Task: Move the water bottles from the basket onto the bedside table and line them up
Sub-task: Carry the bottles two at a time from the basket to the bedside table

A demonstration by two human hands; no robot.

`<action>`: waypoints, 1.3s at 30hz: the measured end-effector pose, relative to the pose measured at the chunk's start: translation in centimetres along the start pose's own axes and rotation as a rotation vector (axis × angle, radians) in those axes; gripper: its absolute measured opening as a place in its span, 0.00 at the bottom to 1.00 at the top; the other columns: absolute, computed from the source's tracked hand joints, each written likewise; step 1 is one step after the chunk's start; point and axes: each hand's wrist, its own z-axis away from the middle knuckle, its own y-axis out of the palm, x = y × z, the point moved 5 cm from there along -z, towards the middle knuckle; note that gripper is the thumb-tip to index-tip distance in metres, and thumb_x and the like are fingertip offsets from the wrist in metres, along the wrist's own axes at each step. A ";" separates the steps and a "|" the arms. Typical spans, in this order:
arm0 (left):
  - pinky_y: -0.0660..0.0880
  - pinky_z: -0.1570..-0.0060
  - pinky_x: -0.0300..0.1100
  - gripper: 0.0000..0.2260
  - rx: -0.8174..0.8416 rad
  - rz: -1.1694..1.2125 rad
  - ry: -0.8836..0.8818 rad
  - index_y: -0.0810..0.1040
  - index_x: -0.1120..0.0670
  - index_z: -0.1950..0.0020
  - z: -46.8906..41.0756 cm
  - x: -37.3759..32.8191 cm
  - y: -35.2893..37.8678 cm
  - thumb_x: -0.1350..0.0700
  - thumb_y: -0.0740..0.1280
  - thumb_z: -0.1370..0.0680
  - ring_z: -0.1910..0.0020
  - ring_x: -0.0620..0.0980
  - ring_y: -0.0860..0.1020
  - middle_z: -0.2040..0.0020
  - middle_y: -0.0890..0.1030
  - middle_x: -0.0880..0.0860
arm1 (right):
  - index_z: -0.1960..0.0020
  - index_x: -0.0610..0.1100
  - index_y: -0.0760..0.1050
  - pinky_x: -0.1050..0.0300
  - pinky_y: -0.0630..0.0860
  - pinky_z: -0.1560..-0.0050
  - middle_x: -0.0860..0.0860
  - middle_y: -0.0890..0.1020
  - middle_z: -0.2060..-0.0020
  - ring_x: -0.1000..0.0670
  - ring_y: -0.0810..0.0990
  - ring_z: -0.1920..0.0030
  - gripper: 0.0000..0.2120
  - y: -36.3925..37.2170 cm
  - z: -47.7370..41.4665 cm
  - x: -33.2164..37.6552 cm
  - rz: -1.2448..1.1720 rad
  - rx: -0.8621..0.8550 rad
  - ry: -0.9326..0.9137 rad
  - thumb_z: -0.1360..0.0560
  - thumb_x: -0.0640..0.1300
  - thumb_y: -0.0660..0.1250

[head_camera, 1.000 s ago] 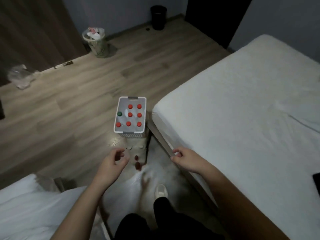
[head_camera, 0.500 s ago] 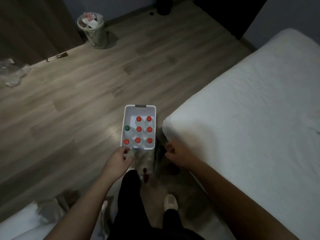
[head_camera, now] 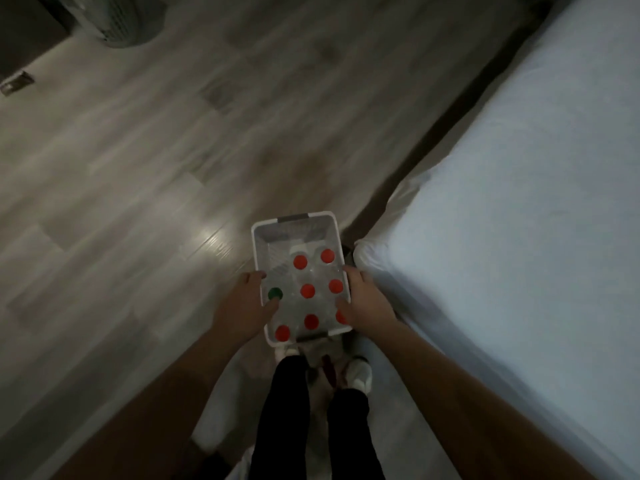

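One bin (head_camera: 117,19) cut off top left, blurred. Bottle bodies hard to make out, caps clear; one red cap half under right thumb. Wood floor (head_camera: 138,168); bed (head_camera: 519,202) at right. White basket (head_camera: 294,218) beside bed corner holds water bottles (head_camera: 307,291): seven red caps, one green. Left hand (head_camera: 242,306) grips left rim, right hand (head_camera: 365,303) grips right rim, thumbs inside.

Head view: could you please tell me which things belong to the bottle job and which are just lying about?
Job: basket, water bottles inside it, left hand and right hand gripping its sides.
Lying about: bed, wastebasket, small dark object.
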 end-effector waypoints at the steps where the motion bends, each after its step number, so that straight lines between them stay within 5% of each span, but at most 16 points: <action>1: 0.71 0.49 0.43 0.27 0.015 -0.005 -0.006 0.64 0.53 0.30 -1.2 0.5 0.6 0.45 0.66 0.25 0.40 0.53 0.74 0.33 0.69 0.55 | 0.31 0.50 0.63 0.48 0.73 0.41 0.46 0.70 0.35 0.43 0.76 0.41 0.21 0.6 -1.7 -0.1 -0.010 -0.021 0.009 0.23 0.50 0.60; 11: 0.74 0.49 0.44 0.27 0.079 -0.149 0.065 0.64 0.52 0.31 -7.3 4.0 6.3 0.43 0.65 0.26 0.44 0.53 0.75 0.38 0.71 0.54 | 0.26 0.50 0.55 0.51 0.75 0.45 0.43 0.70 0.37 0.44 0.77 0.45 0.28 5.0 -12.3 -2.2 0.126 -0.069 -0.016 0.23 0.48 0.62; 25: 0.77 0.55 0.45 0.18 0.035 -0.272 0.062 0.67 0.52 0.40 -9.3 4.6 9.2 0.44 0.64 0.25 0.55 0.50 0.78 0.49 0.78 0.52 | 0.35 0.48 0.68 0.54 0.72 0.53 0.46 0.80 0.48 0.46 0.79 0.50 0.17 5.3 -15.1 -2.8 0.311 -0.151 -0.092 0.22 0.52 0.60; 39: 0.67 0.38 0.54 0.20 -0.086 -0.325 0.045 0.70 0.54 0.40 -8.5 2.8 5.3 0.42 0.61 0.25 0.57 0.55 0.81 0.59 0.83 0.52 | 0.37 0.47 0.73 0.62 0.66 0.57 0.48 0.82 0.54 0.49 0.80 0.54 0.16 3.6 -12.1 -2.8 0.194 -0.232 -0.118 0.22 0.52 0.60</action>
